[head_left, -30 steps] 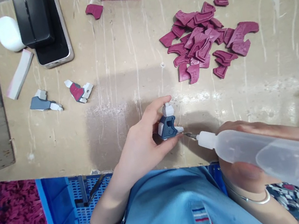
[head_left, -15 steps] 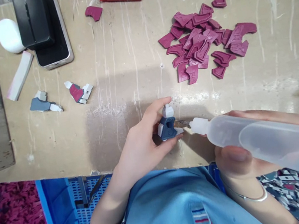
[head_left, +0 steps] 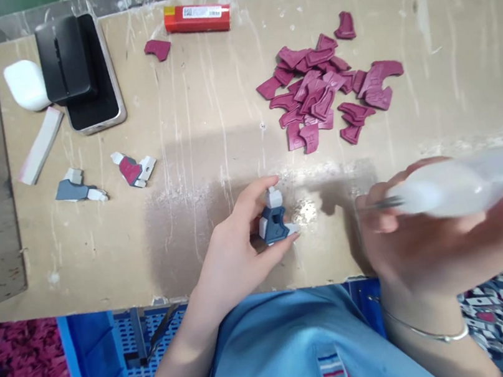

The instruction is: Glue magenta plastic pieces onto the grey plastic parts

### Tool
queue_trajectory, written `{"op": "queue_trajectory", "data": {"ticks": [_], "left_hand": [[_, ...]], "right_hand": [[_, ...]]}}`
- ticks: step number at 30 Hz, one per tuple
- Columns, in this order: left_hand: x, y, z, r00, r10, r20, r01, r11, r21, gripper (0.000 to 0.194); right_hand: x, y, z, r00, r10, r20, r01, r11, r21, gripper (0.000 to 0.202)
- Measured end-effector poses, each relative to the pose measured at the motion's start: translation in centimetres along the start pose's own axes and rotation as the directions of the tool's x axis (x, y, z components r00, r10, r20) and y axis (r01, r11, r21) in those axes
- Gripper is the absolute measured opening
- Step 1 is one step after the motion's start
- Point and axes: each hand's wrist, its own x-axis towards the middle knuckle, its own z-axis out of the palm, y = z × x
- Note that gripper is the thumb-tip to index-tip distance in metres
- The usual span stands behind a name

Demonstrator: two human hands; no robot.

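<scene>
My left hand (head_left: 236, 247) pinches a small blue and white plastic part (head_left: 273, 220) just above the near edge of the beige table (head_left: 206, 138). My right hand (head_left: 433, 237) grips a translucent squeeze bottle (head_left: 468, 183) with a thin metal needle tip, blurred by motion. The needle points left and stands well apart from the part. A loose pile of several maroon plastic pieces (head_left: 321, 86) lies beyond the hands, at the centre right of the table.
At far left lie a phone with a black block on it (head_left: 80, 69), a white case (head_left: 26, 85), a white strip (head_left: 41, 145) and two assembled parts (head_left: 75, 187) (head_left: 134, 168). A red box (head_left: 197, 17) and one maroon piece (head_left: 157, 48) lie at the back. Blue bins stand below the table.
The bottle's needle was at the blue part half a second ago; my right hand has pulled it away to the right. My view has shifted, showing more of the table's far edge.
</scene>
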Motion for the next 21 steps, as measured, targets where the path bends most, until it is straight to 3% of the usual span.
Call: {"op": "queue_trajectory", "data": {"ticks": [5, 13, 16, 18, 21], "left_hand": [[0.1, -0.1, -0.1, 1.0, -0.015, 0.023, 0.016, 1.0, -0.02, 0.062], [0.1, 0.3, -0.2, 0.997, -0.065, 0.03, 0.065, 0.998, 0.019, 0.063], [0.2, 0.4, -0.2, 0.998, -0.064, 0.03, 0.063, 0.998, 0.028, 0.064], [0.2, 0.3, -0.2, 0.998, -0.062, 0.03, 0.061, 0.998, 0.033, 0.063], [0.2, 0.2, -0.3, 0.998, -0.056, 0.026, 0.055, 0.998, 0.045, 0.062]], "right_hand": [[2.4, 0.4, -2.8, 0.989, 0.132, 0.067, -0.137, 0.988, 0.074, 0.051], [2.4, -0.3, -2.6, 0.969, 0.222, 0.11, -0.231, 0.969, 0.082, 0.04], [4.5, 0.5, -2.5, 0.985, 0.157, 0.068, -0.143, 0.973, -0.18, 0.035], [6.6, 1.3, -2.3, 0.995, 0.05, 0.084, -0.004, 0.879, -0.477, 0.034], [9.3, 2.7, -1.8, 0.987, 0.002, 0.16, 0.109, 0.72, -0.685, 0.036]]}}
